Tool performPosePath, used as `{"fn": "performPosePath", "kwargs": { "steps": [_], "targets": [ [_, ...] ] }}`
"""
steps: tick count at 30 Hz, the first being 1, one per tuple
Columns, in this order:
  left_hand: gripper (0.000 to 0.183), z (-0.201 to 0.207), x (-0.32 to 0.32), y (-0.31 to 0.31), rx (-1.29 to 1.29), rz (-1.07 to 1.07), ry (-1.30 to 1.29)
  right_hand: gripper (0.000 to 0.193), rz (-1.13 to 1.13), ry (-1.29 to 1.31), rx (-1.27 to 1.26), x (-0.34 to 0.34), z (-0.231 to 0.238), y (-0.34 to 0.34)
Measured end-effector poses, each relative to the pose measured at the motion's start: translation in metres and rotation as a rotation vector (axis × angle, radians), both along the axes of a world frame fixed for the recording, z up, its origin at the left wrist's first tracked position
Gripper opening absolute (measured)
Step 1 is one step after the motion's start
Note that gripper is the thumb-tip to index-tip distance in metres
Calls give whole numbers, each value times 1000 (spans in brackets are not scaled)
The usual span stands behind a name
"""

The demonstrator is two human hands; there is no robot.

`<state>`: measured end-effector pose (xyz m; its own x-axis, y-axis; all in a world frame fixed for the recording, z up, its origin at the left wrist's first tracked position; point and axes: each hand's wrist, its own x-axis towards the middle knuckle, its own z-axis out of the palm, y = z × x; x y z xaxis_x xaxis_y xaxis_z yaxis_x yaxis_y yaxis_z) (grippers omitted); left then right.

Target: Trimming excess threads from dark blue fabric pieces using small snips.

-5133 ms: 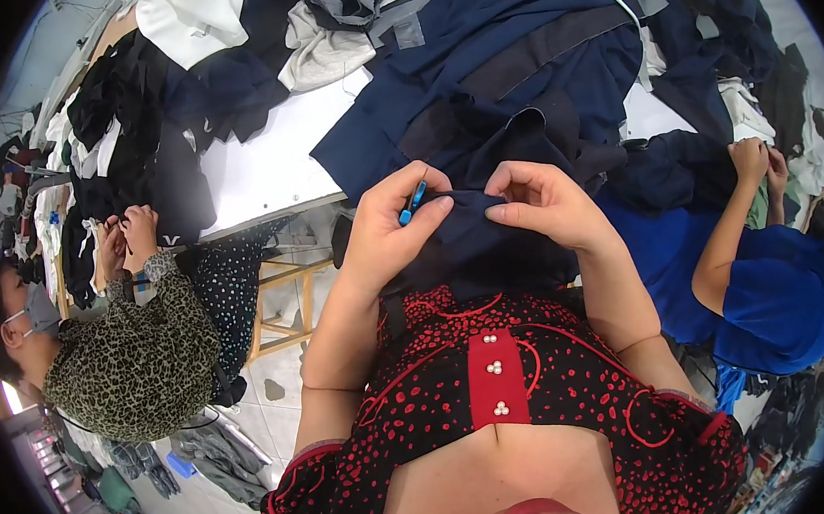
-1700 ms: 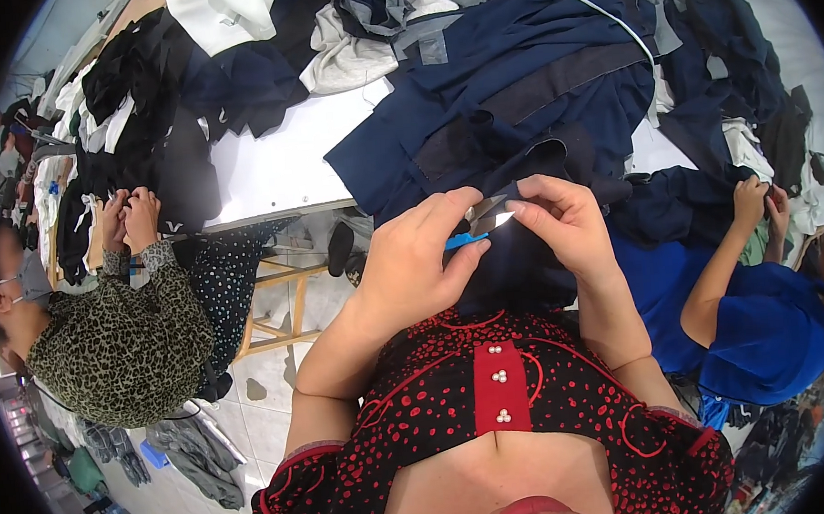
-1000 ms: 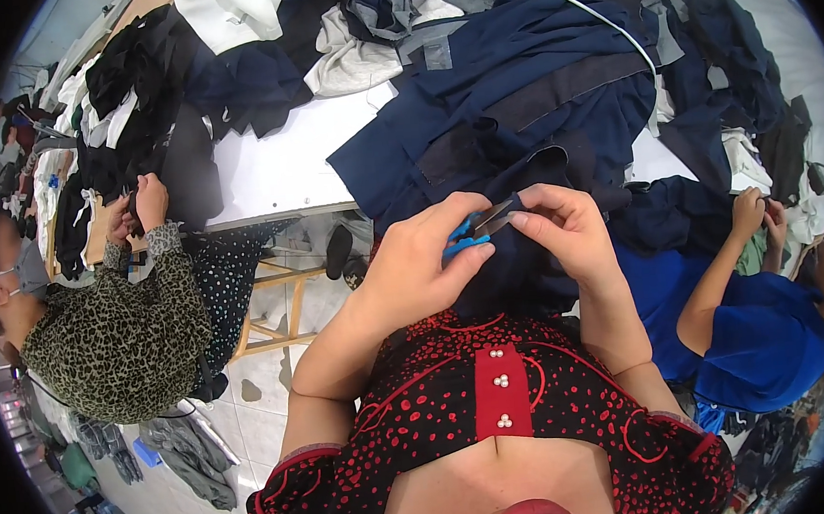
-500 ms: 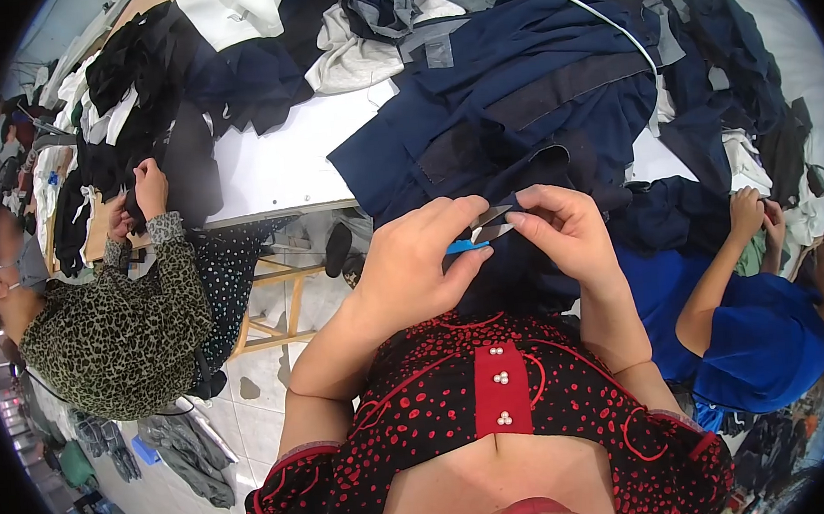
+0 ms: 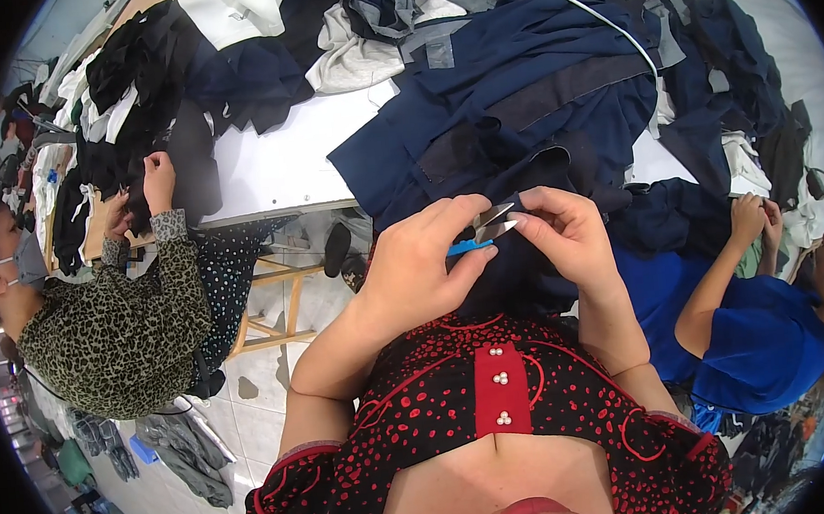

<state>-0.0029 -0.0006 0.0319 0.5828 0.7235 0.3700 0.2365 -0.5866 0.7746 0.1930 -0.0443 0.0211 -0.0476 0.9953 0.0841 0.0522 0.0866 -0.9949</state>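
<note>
My left hand (image 5: 423,251) is closed around a pair of thread snips (image 5: 470,246) with a blue handle. The metal blades stand apart and point right, toward the fingertips of my right hand (image 5: 571,232). That hand is in a pinch, thumb against fingers, at an edge of dark navy cloth; the pinched bit is mostly hidden. Below and beyond both hands spreads a large navy garment (image 5: 514,83) with darker panels, part of it hanging down toward my lap.
A white table (image 5: 277,171) carries heaps of dark and white cloth. To the left, a masked person in a patterned top (image 5: 116,325) handles black cloth. On the right, a person in blue (image 5: 762,338) handles cloth. A wooden stool (image 5: 277,305) stands at left.
The snips' blades have spread wider, and their tips lie close to my right fingertips. The person on the left has shifted their hands slightly.
</note>
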Motion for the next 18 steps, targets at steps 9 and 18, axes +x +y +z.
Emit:
{"fn": "performPosePath", "kwargs": {
  "steps": [9, 18],
  "targets": [
    [35, -3, 2, -2, 9, -4, 1, 9, -9, -19, 50, -1, -2, 2],
    [36, 0, 2, 1, -149, -67, -94, 8, -29, -109, 135, 3, -3, 1]
  ]
}}
